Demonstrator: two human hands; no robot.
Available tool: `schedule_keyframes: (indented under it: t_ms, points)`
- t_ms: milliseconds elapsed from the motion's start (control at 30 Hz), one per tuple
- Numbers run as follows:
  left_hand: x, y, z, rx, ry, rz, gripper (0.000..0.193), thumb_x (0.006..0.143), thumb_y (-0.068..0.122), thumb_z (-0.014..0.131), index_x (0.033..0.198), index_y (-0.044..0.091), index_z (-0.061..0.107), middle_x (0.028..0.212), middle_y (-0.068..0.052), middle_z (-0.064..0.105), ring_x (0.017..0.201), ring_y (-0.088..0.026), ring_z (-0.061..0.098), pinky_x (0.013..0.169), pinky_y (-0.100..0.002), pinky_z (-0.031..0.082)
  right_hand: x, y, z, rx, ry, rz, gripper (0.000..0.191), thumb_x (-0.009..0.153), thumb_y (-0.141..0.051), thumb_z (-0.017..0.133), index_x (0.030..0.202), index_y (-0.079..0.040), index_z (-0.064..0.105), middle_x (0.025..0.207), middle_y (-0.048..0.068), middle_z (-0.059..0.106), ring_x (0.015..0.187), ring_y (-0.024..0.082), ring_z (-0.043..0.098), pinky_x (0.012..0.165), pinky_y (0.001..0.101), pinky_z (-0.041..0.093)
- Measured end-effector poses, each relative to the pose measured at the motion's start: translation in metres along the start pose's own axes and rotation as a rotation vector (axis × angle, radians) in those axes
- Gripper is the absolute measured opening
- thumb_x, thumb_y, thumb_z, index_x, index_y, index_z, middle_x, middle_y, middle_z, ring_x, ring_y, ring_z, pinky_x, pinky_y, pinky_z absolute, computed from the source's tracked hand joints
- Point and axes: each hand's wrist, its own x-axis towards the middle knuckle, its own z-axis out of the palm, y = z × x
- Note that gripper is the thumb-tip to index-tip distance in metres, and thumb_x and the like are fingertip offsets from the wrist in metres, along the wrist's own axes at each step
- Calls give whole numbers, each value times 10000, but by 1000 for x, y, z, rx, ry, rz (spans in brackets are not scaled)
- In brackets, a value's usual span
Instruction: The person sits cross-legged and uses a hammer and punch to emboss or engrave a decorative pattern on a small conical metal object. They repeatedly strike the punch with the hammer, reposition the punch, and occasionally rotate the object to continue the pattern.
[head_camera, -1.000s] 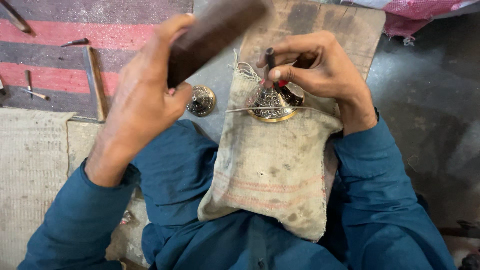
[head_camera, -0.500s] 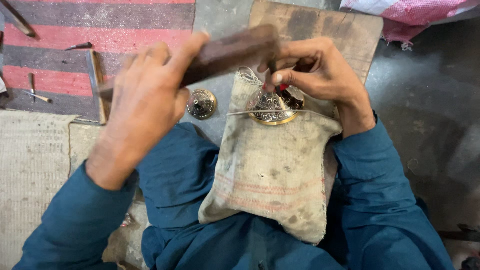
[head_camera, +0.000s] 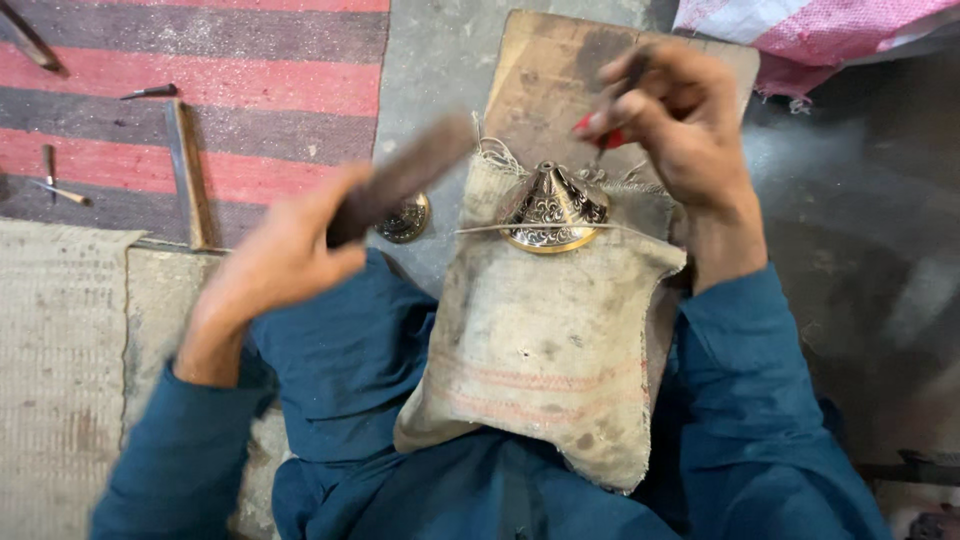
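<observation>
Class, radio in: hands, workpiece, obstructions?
Left hand grips wooden mallet. Right hand holds red-tipped punch above brass cone. Nothing between.

Bare sack (head_camera: 540, 350) lies open below the brass cone (head_camera: 552, 208); both hands crowd its upper sides.

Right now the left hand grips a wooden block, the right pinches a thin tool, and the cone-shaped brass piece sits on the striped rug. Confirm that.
One thing is off: the brass piece sits on the cloth sack, not the striped rug, as the head view shows. The left hand does grip the wooden block, and the right hand pinches the thin tool.
</observation>
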Motion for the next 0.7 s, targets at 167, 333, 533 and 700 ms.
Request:
schedule_keyframes:
  t_ms: [167, 333, 533, 700]
  points:
    - [-24, -28, 45, -60, -452, -356, 776, 719, 127, 720, 1461, 137, 491, 1199, -171, 717, 1093, -274, 716, 926, -378, 553, -38, -14, -19, 67, 193, 3, 200, 1113, -102, 702, 1259, 4, 616, 964, 113, 704, 947, 227, 747, 938, 430, 655]
    - [-1, -9, 54, -319, -143, 102, 813, 825, 246, 786, 1515, 53, 399, 1461, -206, 556, 1281, -325, 574, 1038, -390, 461, -85, -30, -25, 27, 327, -3, 191, 1118, -104, 736, 1213, 23, 628, 946, 123, 700, 903, 218, 728, 922, 409, 647]
    - [68, 93, 95, 117, 292, 241, 953, 870, 570, 793, 1510, -18, 402, 1382, -295, 535, 1271, -467, 500, 1046, -523, 392, -120, -38, -8, -63, 437, 31, 196, 1072, -33, 730, 1217, 56, 631, 961, 148, 720, 878, 231, 734, 912, 381, 637]
    - [102, 121, 126, 195, 122, 113, 896, 826, 598, 762, 1443, 30, 446, 1301, -223, 610, 1204, -412, 549, 998, -537, 450, -147, -47, 8, -149, 495, 60, 318, 1008, -6, 707, 1312, 10, 617, 978, 121, 725, 950, 238, 748, 938, 383, 640]
